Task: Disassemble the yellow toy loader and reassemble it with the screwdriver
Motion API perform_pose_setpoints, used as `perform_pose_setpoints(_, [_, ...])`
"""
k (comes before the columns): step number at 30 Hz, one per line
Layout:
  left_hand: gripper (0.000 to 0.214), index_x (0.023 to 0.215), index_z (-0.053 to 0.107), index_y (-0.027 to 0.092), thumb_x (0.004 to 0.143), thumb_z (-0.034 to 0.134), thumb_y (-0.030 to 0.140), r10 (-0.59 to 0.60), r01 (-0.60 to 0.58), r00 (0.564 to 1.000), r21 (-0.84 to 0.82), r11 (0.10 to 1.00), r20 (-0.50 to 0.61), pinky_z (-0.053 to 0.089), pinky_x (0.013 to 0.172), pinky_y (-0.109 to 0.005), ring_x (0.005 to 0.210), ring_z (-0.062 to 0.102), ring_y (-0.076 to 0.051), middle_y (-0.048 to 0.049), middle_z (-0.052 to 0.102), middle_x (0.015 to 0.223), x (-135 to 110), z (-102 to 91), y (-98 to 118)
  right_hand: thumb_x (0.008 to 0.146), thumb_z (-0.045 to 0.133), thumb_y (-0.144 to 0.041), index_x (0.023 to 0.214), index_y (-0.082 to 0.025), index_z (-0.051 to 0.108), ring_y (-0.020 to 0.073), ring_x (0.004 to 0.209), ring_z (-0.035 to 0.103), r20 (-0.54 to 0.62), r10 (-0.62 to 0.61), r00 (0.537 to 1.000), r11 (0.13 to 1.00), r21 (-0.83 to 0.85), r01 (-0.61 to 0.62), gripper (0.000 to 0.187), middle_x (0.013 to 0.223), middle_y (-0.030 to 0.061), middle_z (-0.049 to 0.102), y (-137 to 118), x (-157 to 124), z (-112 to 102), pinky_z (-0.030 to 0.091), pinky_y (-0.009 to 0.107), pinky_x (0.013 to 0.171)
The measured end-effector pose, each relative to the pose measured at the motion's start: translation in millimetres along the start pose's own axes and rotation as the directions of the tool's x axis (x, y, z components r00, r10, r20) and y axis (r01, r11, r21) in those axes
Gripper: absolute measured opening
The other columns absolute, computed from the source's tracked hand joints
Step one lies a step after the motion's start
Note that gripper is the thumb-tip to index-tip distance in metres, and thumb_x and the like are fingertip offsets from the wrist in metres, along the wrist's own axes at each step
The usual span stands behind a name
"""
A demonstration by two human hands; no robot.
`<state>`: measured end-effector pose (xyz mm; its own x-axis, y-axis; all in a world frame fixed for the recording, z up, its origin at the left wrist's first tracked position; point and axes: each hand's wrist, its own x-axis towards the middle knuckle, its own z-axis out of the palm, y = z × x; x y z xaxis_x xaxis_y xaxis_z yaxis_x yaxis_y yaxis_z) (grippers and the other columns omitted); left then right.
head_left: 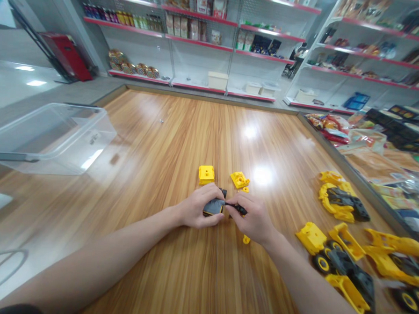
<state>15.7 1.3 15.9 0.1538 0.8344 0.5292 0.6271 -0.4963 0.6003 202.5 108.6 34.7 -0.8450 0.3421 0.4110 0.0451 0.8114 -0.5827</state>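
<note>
My left hand (197, 207) is closed around a dark grey toy vehicle part (213, 206) and keeps it down at the tabletop. Pinched in my right hand (257, 220) is a small black screwdriver (241, 209), its thin shaft pointing left with the tip at the part's right edge. The fingers hide much of the part's underside. Just beyond my hands lie a yellow toy block (206, 174) with a hole and a yellow bracket-like piece (239, 179). A small yellow ringed piece (246, 240) shows beside my right wrist.
On the right side of the wooden table (152, 172) are several yellow and black toy vehicle parts (344, 262). A clear plastic bin (91, 141) stands at the left. A tiny shiny object (161, 120) lies farther back. Packaged goods (371, 156) sit beyond the right edge.
</note>
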Motion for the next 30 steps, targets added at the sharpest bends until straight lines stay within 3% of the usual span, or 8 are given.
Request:
perform_pose_setpoints(20, [0.033,0.105,0.054,0.018,0.077,0.064,0.031,-0.012,0.012,1.000,0.015,1.000,0.008,0.047,0.078,-0.038,0.086,0.056,-0.023,-0.0103,0.060,0.093,0,-0.6,1,0.089,0.060,-0.023,0.085,-0.020,0.067,0.0151,0.072,0.063,-0.019,0.101,0.995,0.992,0.074,-0.100,0.008,0.078,0.0020,0.068,-6,2,2,0.047,0.027,0.068])
perform_pose_setpoints(30, [0.033,0.105,0.054,0.018,0.077,0.065,0.031,-0.005,0.004,1.000,0.015,1.000,0.002,0.047,0.077,-0.038,0.086,0.056,-0.023,-0.0102,0.060,0.093,0,-0.8,1,0.086,0.062,-0.025,0.077,-0.019,0.069,0.0152,0.066,0.062,0.021,0.229,0.973,0.965,0.130,-0.230,0.013,0.073,0.0017,0.070,-10,5,0,0.047,0.026,0.063])
